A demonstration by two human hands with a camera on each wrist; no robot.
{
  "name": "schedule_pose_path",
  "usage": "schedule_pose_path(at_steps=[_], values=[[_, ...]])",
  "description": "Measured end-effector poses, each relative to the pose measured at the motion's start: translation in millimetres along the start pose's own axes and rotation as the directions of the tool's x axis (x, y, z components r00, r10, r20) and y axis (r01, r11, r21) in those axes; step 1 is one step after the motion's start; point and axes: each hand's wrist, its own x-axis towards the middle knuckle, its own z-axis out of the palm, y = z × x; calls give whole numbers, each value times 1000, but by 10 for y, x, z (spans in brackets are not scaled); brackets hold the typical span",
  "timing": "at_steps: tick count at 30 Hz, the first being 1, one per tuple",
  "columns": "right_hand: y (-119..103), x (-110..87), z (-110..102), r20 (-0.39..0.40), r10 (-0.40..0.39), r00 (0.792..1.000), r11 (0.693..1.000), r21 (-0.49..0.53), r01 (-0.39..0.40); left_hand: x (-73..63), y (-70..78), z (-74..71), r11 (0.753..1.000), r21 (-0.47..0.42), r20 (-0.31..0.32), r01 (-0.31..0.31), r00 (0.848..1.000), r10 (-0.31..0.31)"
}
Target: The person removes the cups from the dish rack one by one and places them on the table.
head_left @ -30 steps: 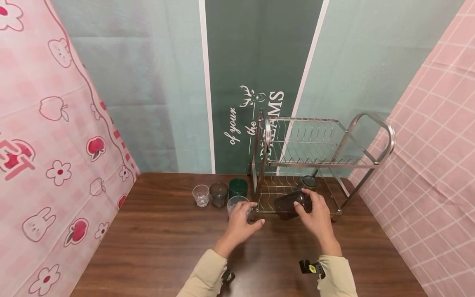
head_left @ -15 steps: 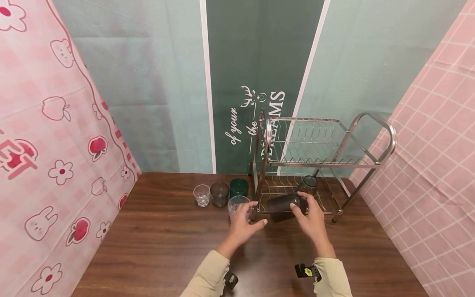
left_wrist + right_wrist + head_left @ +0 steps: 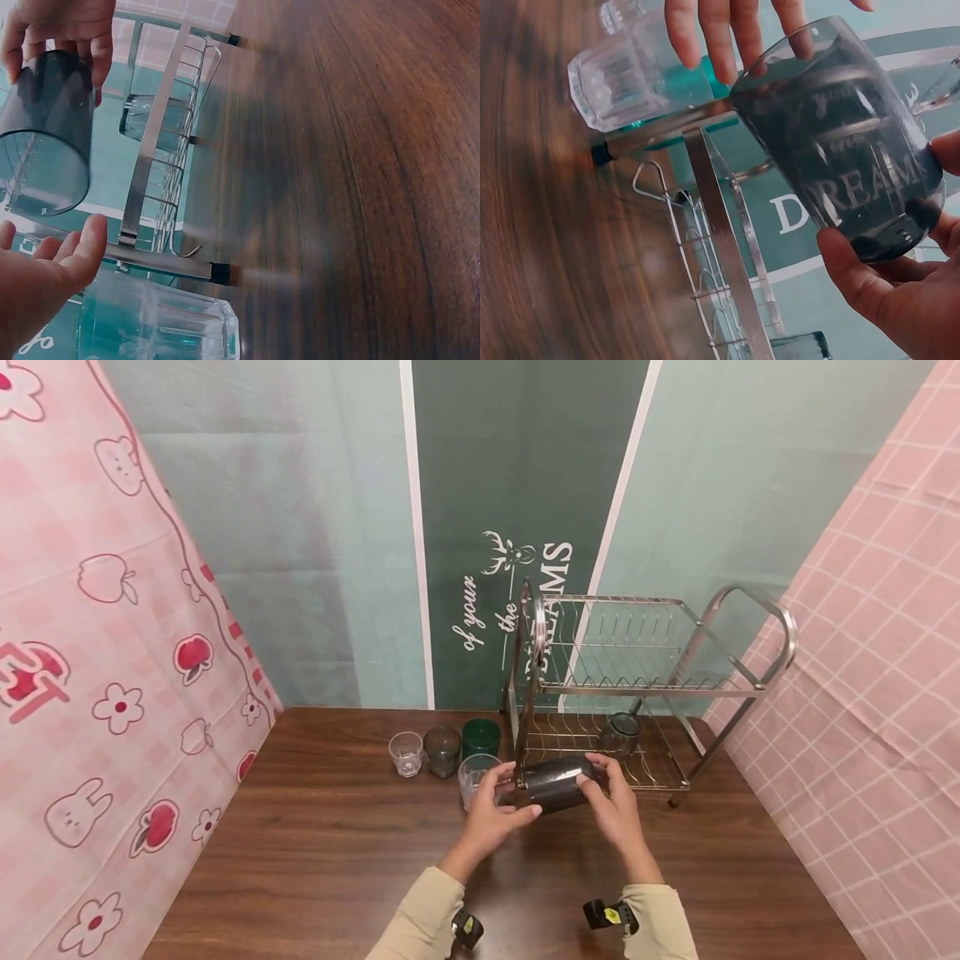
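A tall smoky-grey drinking glass point(image 3: 557, 782) lies sideways in the air in front of the rack, its open mouth toward my left hand. My right hand point(image 3: 613, 802) grips it round the base end, fingers and thumb on opposite sides, as the right wrist view shows. My left hand point(image 3: 489, 814) is at the glass's mouth with fingers and thumb spread; in the left wrist view its fingertips point(image 3: 94, 225) are just off the rim. Behind the left hand stands a clear faceted glass point(image 3: 474, 777), partly hidden by the fingers.
A two-tier metal dish rack point(image 3: 652, 693) stands at the back right, with a grey-green glass point(image 3: 621, 735) on its lower tier. Left of it are a dark green glass point(image 3: 481, 739), a brownish glass point(image 3: 442, 752) and a small clear glass point(image 3: 407, 754) on the wooden table point(image 3: 300, 852).
My right hand has brought the smoky glass left and toward me, out from over the rack's lower tier to my left hand. The left hand has stayed nearly still.
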Motion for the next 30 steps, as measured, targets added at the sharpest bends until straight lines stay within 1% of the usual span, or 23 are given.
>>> schedule_pose_path(at_steps=[2, 3, 5, 8, 10, 13, 15, 18, 21, 27, 30], values=[[-129, -36, 13, 10, 18, 1000, 1000, 21, -18, -22, 92, -1, 1000, -21, 7, 4, 1000, -4], [-191, -54, 20, 10, 27, 1000, 999, 28, -27, -24, 84, -1, 1000, -29, 7, -1, 1000, 2], [-184, -57, 39, 11, 33, 999, 999, 37, -34, -21, 66, 0, 999, -47, 5, -4, 1000, 4], [-158, -61, 61, 16, 22, 1000, 999, 40, -23, -15, 39, 3, 995, -104, -6, -4, 1000, 4], [-76, -46, 75, 21, 18, 1000, 999, 50, -19, -8, 24, 6, 990, -141, -16, -6, 1000, 3], [62, -20, 95, 20, 14, 1000, 999, 48, -15, -1, 12, 7, 986, -166, -25, -13, 1000, 9], [155, 3, 105, 18, 15, 1000, 998, 56, -16, 5, 4, 9, 986, -166, -29, -21, 999, 17], [200, 18, 112, 17, -11, 1000, 999, 45, 10, 12, -3, 10, 985, -169, -34, -31, 999, 26], [204, 28, 109, 26, -18, 999, 999, 43, 16, 17, -3, 6, 984, -175, -37, -39, 999, 34], [180, 12, 85, 81, 4, 997, 999, 48, -8, 17, 42, -35, 986, -162, -33, -45, 999, 40], [170, -12, 46, 87, -34, 996, 999, 32, 32, 0, 87, -76, 991, -121, -38, -61, 998, 57]])
